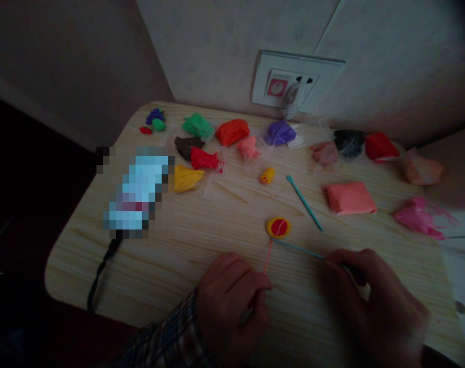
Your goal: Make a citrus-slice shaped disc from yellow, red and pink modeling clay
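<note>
A small oval clay disc (273, 233), yellow-rimmed with a red middle and a pale wavy line across it, lies flat on the table. From its lower edge a thin pink clay strand (268, 257) runs down to the fingers of my left hand (232, 301), which are pinched together at its end. My right hand (381, 306) is closed on a thin teal modelling tool (299, 248), whose tip meets the strand's top beside the disc. Another teal modelling tool (305, 203) lies above right of the disc, and a small yellow clay roll (267, 176) sits behind it.
Several bagged clay lumps line the back, among them green (197, 125), orange-red (233, 132) and purple (280, 133). A pink clay block (351, 198) lies right. A pixelated lit device (140, 189) with a black cable (102, 268) is left. A wall socket (293, 82) holds a plug.
</note>
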`<state>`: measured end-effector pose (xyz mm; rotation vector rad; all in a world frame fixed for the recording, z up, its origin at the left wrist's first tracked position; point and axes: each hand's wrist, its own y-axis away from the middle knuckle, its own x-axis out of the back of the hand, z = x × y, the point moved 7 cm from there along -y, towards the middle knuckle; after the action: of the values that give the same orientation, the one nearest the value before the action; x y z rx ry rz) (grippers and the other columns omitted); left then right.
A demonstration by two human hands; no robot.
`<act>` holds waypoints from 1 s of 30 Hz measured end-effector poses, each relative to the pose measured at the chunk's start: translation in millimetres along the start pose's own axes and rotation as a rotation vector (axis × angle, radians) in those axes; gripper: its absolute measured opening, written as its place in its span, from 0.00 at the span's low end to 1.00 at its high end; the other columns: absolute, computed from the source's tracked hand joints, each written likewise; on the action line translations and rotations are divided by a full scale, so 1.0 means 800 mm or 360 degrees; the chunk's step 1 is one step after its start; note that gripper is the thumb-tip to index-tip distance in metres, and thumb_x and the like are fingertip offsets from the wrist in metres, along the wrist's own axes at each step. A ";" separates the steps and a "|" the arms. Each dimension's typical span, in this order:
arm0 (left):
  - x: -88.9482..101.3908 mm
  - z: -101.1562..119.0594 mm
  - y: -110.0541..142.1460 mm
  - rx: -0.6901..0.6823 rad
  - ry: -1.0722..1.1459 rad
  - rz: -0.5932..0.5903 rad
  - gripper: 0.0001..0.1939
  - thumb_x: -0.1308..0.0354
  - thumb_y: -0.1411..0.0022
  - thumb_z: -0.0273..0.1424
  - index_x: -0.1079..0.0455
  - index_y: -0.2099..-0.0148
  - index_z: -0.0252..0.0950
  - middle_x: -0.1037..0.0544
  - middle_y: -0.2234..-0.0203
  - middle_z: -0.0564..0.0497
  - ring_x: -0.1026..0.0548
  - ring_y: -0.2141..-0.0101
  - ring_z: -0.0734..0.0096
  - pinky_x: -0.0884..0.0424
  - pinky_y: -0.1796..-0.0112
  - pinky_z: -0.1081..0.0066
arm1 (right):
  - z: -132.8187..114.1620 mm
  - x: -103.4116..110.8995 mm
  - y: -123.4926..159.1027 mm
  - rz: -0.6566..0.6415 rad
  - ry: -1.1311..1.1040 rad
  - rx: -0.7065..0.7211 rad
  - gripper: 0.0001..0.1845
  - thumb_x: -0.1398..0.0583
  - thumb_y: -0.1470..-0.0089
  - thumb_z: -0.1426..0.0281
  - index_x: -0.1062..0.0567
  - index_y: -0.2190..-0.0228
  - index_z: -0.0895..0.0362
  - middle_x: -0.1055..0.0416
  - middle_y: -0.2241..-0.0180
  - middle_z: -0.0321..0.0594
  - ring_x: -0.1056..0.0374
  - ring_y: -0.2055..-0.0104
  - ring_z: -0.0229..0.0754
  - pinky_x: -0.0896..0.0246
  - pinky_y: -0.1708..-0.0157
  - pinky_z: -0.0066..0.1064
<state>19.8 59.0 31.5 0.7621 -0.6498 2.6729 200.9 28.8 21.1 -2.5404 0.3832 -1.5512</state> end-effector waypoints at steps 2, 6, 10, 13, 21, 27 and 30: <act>0.001 0.000 0.000 -0.0004 0.0003 0.0010 0.08 0.51 0.45 0.19 0.32 0.70 0.34 0.29 0.79 0.52 0.33 0.75 0.72 0.34 0.72 0.70 | -0.006 0.001 0.000 0.0023 0.0015 0.0018 0.04 0.45 0.44 0.67 0.31 0.69 0.53 0.35 0.76 0.34 0.39 0.76 0.36 0.47 0.76 0.31; 0.001 0.000 0.000 0.0000 -0.0011 0.0007 0.08 0.51 0.45 0.19 0.33 0.70 0.34 0.29 0.79 0.52 0.33 0.75 0.73 0.34 0.72 0.70 | -0.010 0.002 0.001 0.0053 0.0058 0.0058 0.03 0.45 0.44 0.70 0.31 0.69 0.53 0.35 0.76 0.34 0.39 0.76 0.36 0.47 0.77 0.31; 0.001 -0.001 0.000 -0.0001 -0.0033 0.0023 0.09 0.51 0.46 0.19 0.33 0.71 0.34 0.29 0.80 0.52 0.33 0.75 0.73 0.34 0.72 0.71 | -0.013 0.001 0.001 0.0033 0.0012 0.0221 0.02 0.43 0.45 0.70 0.31 0.67 0.53 0.33 0.75 0.33 0.38 0.76 0.34 0.46 0.77 0.29; 0.000 -0.001 0.000 -0.0017 -0.0024 -0.0002 0.09 0.51 0.46 0.19 0.32 0.70 0.34 0.29 0.80 0.52 0.33 0.75 0.73 0.34 0.72 0.71 | -0.010 0.000 0.002 0.0004 -0.0001 0.0223 0.02 0.43 0.45 0.71 0.31 0.67 0.53 0.34 0.75 0.33 0.38 0.75 0.34 0.46 0.76 0.28; 0.001 0.000 -0.001 -0.0050 0.0002 0.0002 0.08 0.51 0.45 0.19 0.32 0.70 0.33 0.29 0.80 0.51 0.33 0.75 0.73 0.35 0.72 0.71 | -0.004 -0.004 0.003 -0.0004 -0.0098 0.0319 0.04 0.43 0.46 0.72 0.31 0.65 0.54 0.33 0.72 0.35 0.37 0.74 0.34 0.44 0.75 0.26; 0.004 0.006 0.000 -0.0108 0.0012 0.0018 0.08 0.51 0.45 0.18 0.32 0.70 0.33 0.29 0.80 0.52 0.33 0.75 0.73 0.34 0.72 0.71 | 0.004 0.000 0.003 0.0008 -0.0221 0.0199 0.04 0.42 0.47 0.73 0.31 0.67 0.53 0.35 0.74 0.34 0.40 0.74 0.35 0.46 0.76 0.28; 0.006 0.009 0.000 -0.0138 0.0009 0.0030 0.09 0.51 0.46 0.18 0.32 0.70 0.33 0.29 0.80 0.52 0.33 0.76 0.73 0.34 0.72 0.71 | 0.022 0.006 0.004 0.0178 -0.0363 -0.0072 0.02 0.41 0.48 0.71 0.31 0.69 0.54 0.37 0.75 0.34 0.42 0.73 0.35 0.47 0.75 0.30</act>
<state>19.1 56.3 39.2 0.7284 -0.7695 2.6433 217.9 24.3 16.2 -2.6420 0.5256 -1.2116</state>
